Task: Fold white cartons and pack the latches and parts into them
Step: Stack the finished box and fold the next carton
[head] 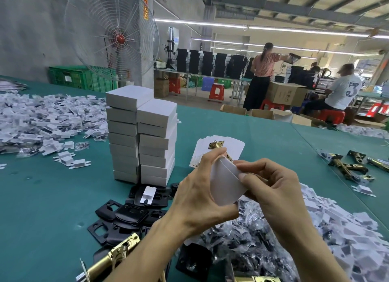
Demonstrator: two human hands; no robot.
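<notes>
I'm holding the white carton (224,185) up at lower centre. My left hand (197,189) curls round its side to steady it, and my right hand (273,182) pinches the flap edge, probably to tuck it. The carton is plain, bowed and half-formed, and a brass latch (215,145) pokes past its top.

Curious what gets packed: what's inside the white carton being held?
A brass latch pokes from the far end of the white carton. Its walls, the left hand and right hand hide the rest.
</notes>
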